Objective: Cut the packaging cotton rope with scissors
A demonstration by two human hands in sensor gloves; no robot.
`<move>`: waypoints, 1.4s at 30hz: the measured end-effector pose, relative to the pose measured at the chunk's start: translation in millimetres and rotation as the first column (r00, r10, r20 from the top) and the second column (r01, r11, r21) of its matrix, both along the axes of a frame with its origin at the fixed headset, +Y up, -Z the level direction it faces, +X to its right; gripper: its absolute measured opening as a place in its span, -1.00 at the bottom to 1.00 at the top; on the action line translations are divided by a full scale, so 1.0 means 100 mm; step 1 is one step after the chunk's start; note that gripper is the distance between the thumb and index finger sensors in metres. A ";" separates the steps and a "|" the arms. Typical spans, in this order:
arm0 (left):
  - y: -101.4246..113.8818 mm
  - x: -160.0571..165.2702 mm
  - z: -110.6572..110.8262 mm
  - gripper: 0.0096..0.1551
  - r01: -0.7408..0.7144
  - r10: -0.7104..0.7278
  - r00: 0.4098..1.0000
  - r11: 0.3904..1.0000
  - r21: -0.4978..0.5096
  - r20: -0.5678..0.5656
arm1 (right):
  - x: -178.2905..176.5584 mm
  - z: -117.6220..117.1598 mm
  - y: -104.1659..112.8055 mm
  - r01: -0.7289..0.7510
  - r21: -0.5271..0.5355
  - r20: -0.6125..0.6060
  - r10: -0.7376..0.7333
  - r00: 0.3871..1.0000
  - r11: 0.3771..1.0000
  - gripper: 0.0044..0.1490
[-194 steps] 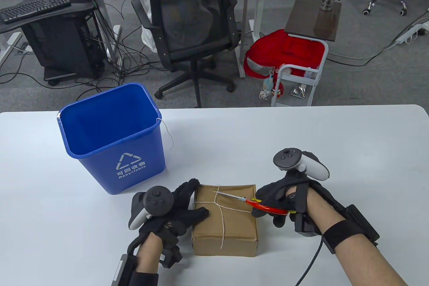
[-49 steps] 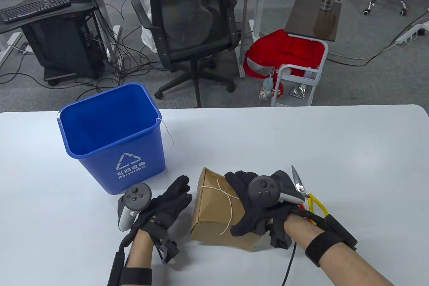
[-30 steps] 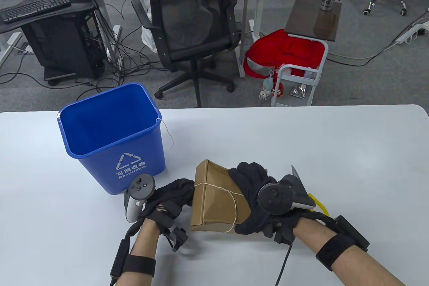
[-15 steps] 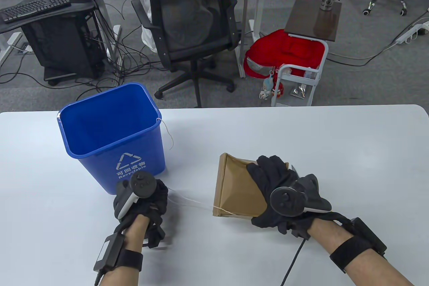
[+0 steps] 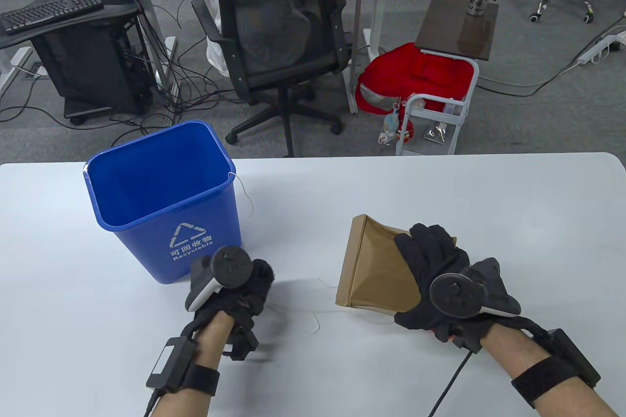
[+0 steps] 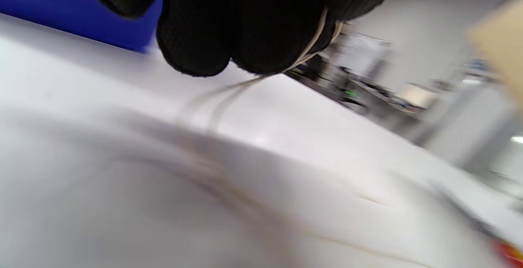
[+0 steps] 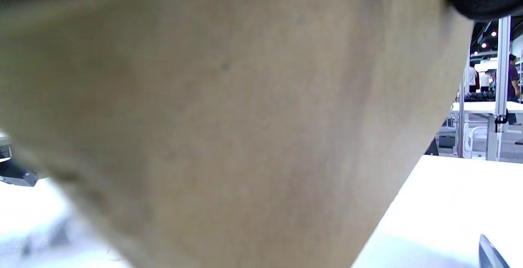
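My left hand [image 5: 247, 290] is closed in a fist and grips the white cotton rope [image 5: 315, 320]. The rope's loose end lies slack on the white table between the hands. In the left wrist view the rope [image 6: 314, 43] runs out between my gloved fingers [image 6: 229, 27]. My right hand [image 5: 433, 265] grips the brown paper-wrapped box [image 5: 371, 260] and holds it tilted, with no rope on it. The box fills the right wrist view [image 7: 245, 117]. The scissors are hidden in the table view; a blade tip [image 7: 492, 253] shows in the right wrist view.
A blue recycling bin [image 5: 161, 192] stands on the table [image 5: 440, 192] left of centre, close behind my left hand. A short piece of string [image 5: 244, 197] hangs from its rim. Office chairs and a cart stand beyond the table's far edge.
My left hand has pulled the rope off the box and drawn back toward the bin. My right hand has carried the box to the right. The rope went from taut to slack.
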State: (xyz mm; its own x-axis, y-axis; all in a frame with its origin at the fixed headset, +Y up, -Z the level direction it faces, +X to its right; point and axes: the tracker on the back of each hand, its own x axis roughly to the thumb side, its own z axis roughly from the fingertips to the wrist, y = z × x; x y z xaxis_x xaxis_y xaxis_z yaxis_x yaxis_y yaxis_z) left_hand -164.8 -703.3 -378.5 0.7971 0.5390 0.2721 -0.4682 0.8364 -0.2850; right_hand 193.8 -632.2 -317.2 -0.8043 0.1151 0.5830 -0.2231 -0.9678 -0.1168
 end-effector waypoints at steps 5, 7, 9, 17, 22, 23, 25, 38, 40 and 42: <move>0.03 0.39 -0.14 -0.44 0.155 -0.136 0.979 0.980 -0.125 0.148 | 0.10 0.07 0.03 0.040 -0.007 0.016 -0.039 0.999 0.999 0.72; 0.00 0.45 -0.18 -0.37 0.192 -0.174 0.974 0.974 -0.120 0.146 | 0.15 0.09 0.04 0.053 -0.015 0.023 -0.053 0.998 0.998 0.72; -0.06 0.53 -0.21 -0.27 0.254 -0.237 0.957 0.963 -0.091 0.165 | 0.19 0.10 0.04 0.066 -0.011 0.027 -0.066 0.997 0.998 0.72; -0.48 0.99 -0.31 -0.24 0.516 -0.466 0.838 0.846 -0.133 0.285 | 0.22 0.11 0.00 0.083 -0.023 0.035 -0.082 0.996 0.996 0.72; -0.44 0.94 -0.33 -0.33 0.541 -0.486 0.818 0.832 -0.124 0.306 | 0.21 0.10 -0.02 0.087 -0.026 0.033 -0.086 0.996 0.996 0.72; -0.41 0.91 -0.32 -0.35 0.545 -0.490 0.816 0.829 -0.125 0.307 | 0.20 0.10 -0.03 0.088 -0.028 0.032 -0.087 0.996 0.996 0.71; -0.36 0.81 -0.28 -0.37 0.595 -0.527 0.783 0.789 -0.152 0.331 | 0.19 0.09 -0.05 0.091 -0.033 0.029 -0.090 0.996 0.995 0.71; -0.34 0.44 -0.08 0.28 0.670 -0.590 0.693 0.739 -0.067 0.416 | 0.08 0.13 -0.06 0.099 -0.032 0.014 -0.099 0.995 0.995 0.71; -0.44 0.51 -0.04 0.39 0.714 -0.627 0.645 0.699 -0.050 0.437 | 0.08 0.12 -0.05 0.100 -0.031 0.016 -0.100 0.995 0.994 0.71; -0.51 0.57 -0.03 0.28 0.732 -0.670 0.633 0.681 -0.017 0.387 | 0.09 0.12 -0.05 0.106 -0.031 0.019 -0.106 0.994 0.994 0.70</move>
State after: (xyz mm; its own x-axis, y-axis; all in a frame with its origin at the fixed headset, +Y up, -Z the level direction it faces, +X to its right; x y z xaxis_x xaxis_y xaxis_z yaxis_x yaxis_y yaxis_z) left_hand -108.0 -754.6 -382.0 0.8304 -0.0873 0.5504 0.3877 0.7999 -0.4581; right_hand 202.5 -637.5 -305.2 -0.7964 0.2183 0.5640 -0.3230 -0.9420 -0.0914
